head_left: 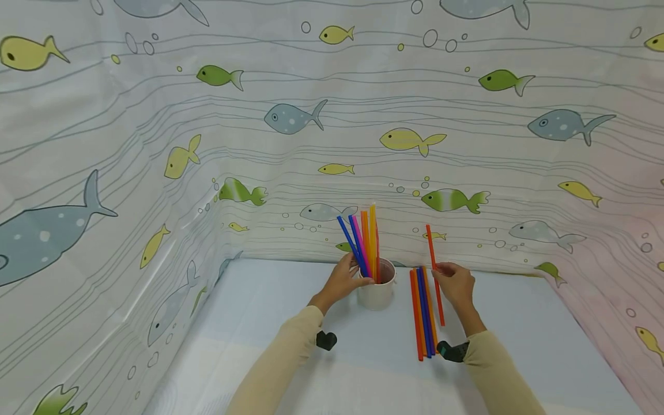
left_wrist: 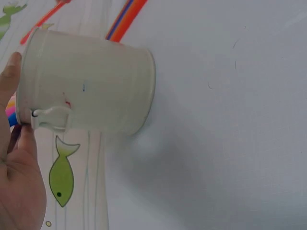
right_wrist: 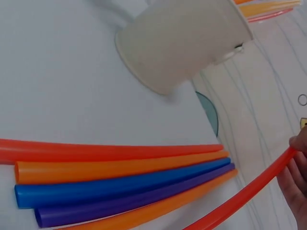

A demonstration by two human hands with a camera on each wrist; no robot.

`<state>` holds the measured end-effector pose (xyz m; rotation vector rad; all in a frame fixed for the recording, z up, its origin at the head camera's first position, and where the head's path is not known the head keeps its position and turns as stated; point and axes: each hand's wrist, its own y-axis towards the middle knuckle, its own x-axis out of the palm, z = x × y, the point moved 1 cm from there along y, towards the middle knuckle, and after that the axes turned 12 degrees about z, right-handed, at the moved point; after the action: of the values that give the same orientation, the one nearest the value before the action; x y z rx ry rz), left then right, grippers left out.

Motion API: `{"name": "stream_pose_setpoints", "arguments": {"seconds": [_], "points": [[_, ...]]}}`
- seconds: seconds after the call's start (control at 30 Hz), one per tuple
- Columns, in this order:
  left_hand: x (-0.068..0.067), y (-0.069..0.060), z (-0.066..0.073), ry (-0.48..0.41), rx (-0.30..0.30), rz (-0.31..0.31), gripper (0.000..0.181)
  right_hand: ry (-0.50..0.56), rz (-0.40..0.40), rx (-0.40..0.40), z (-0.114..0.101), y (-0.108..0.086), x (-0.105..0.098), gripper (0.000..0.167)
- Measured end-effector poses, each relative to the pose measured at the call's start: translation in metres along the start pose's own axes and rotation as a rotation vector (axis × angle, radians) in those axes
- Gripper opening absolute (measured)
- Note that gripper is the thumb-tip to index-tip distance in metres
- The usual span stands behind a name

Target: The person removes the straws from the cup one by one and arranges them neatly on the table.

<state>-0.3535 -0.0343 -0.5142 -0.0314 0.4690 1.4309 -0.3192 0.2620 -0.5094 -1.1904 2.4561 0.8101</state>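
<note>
A small white metal bucket (head_left: 376, 295) stands upright, with several coloured plastic straws (head_left: 369, 245) leaning in it. My left hand (head_left: 342, 281) is at the bucket's rim, with the thumb in front of the straws and the fingers behind them; the left wrist view partly hides this grip. To the right, my right hand (head_left: 455, 282) pinches a red straw (right_wrist: 256, 184) between thumb and fingers and holds it nearly upright. Beside that straw, a row of red, orange, blue and purple straws (right_wrist: 124, 179) lies on the table.
The white table (head_left: 249, 346) ends at a fish-patterned sheet (head_left: 332, 150) behind and at both sides. A hinged lug (left_wrist: 52, 118) sticks out from the bucket's side. Dark bands (head_left: 452, 351) are worn at both wrists.
</note>
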Motion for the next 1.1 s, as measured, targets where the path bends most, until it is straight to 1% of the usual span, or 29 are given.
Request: {"name": "stream_pose_setpoints", "arguments": {"seconds": [0.2,0.43,0.63,0.9,1.1], "points": [[0.001,0.000,-0.001,0.008,-0.002,0.007,0.079,-0.032,-0.036,0.050,0.014,-0.009,0.001,0.028],[0.001,0.001,-0.001,0.008,-0.009,0.013,0.078,-0.071,-0.060,0.048,0.024,-0.015,0.002,0.028],[0.002,0.000,-0.002,0.009,-0.022,0.017,0.079,-0.101,-0.101,0.065,0.030,-0.019,0.003,0.028],[0.002,0.001,-0.003,0.007,-0.011,0.015,0.079,-0.124,-0.145,0.077,0.036,-0.022,0.002,0.029],[0.002,0.001,-0.003,0.018,-0.007,0.020,0.079,-0.126,-0.176,0.104,0.042,-0.025,0.004,0.028]]}}
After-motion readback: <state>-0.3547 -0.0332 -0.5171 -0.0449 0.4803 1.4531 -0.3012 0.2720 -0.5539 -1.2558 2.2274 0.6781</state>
